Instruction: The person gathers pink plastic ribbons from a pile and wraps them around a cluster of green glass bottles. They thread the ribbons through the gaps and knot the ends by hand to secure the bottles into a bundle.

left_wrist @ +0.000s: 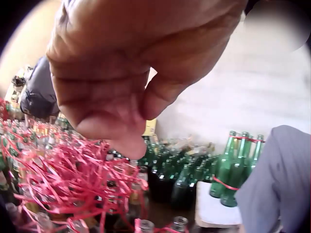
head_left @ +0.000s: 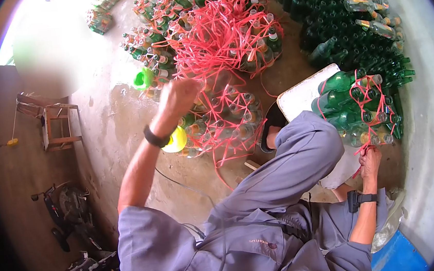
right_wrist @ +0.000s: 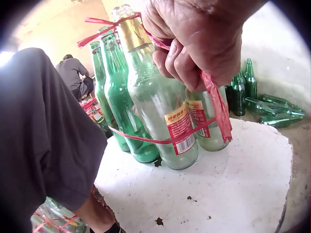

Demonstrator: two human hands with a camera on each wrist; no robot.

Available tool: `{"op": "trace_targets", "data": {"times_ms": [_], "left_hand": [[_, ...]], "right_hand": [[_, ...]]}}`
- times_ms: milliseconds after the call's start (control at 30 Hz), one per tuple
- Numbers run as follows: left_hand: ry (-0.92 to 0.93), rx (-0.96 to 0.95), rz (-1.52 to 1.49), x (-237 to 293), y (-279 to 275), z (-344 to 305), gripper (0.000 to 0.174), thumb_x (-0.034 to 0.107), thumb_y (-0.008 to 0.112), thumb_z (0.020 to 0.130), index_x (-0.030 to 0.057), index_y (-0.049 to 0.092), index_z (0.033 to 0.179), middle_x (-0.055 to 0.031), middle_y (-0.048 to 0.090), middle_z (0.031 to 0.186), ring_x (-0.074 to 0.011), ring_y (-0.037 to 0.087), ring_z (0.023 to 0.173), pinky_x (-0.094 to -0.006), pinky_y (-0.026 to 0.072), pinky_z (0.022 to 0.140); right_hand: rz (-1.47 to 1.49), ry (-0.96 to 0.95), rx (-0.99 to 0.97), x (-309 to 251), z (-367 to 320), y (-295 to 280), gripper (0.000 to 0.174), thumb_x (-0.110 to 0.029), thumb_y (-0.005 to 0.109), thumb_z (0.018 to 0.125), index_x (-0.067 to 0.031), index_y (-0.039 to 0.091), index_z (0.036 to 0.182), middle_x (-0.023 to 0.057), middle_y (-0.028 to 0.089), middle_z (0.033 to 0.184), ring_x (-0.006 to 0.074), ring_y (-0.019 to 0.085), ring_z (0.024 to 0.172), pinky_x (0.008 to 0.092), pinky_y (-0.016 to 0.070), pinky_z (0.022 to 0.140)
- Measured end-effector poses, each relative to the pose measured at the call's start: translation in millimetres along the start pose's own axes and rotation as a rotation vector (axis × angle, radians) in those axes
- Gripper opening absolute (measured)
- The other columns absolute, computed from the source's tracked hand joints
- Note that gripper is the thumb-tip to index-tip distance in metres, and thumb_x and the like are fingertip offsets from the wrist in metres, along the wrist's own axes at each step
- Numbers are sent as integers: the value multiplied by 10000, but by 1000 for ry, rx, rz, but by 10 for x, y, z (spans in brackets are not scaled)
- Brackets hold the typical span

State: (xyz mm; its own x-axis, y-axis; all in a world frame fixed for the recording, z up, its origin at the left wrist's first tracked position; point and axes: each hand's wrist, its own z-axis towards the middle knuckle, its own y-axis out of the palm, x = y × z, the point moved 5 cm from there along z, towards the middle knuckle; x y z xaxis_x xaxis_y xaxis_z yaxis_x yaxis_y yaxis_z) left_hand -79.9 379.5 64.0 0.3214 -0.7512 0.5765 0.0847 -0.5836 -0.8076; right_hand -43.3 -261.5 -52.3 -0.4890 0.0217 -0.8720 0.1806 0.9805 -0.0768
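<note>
A right hand (head_left: 370,162) grips red ribbon (right_wrist: 221,111) at a strapped bundle of bottles (head_left: 343,98).
In the head view, the bundle rests on a white board (head_left: 298,95) to the person's right, while the left hand (head_left: 179,98) is raised by a heap of tangled pink ribbon (head_left: 219,37). From the left wrist, I see its fingers bent toward the thumb with a narrow gap; whether they pinch anything, I can't tell. From the right wrist, curled fingers hold the ribbon tight beside a clear bottle (right_wrist: 163,109) with a red-and-yellow label; one band circles the upright bottles low down, and another person (right_wrist: 73,73) crouches behind.
</note>
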Motion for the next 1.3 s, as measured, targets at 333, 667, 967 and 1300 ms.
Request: {"op": "trace_targets", "data": {"times_ms": [333,667,967,1300], "left_hand": [[196,-794,-330,-72,2115,-1832,306,152,602,870,42,702,1137,-136,732,949,-237,708,749,-350,572,713],[88,-678,295,-505,2612,-1511,663,201,569,855,-55,330,1417,-217,679,725,-370,681,616,-483,502,496],[133,-311,162,-196,1988,-1672,172,181,590,880,39,632,794,-183,626,664,-381,650,655,-488,497,580],[-89,59,-170,-274,1608,-1874,92,59,661,802,43,645,891,-100,687,753,-206,699,718,-348,547,646]], "right_hand": [[-5,-19,16,-3,-2,-10,144,-151,518,963,-90,567,842,3,539,645,37,372,412,190,246,361],[-20,-12,22,-11,-26,6,161,-178,529,980,-83,599,871,3,550,628,37,369,403,195,241,354],[-39,-10,28,-60,-41,79,190,-227,548,993,-93,612,875,-21,540,609,29,358,404,209,217,357],[-117,-12,43,-132,-85,126,294,-326,551,1010,-106,586,819,-32,525,590,24,349,393,203,223,358]]}}
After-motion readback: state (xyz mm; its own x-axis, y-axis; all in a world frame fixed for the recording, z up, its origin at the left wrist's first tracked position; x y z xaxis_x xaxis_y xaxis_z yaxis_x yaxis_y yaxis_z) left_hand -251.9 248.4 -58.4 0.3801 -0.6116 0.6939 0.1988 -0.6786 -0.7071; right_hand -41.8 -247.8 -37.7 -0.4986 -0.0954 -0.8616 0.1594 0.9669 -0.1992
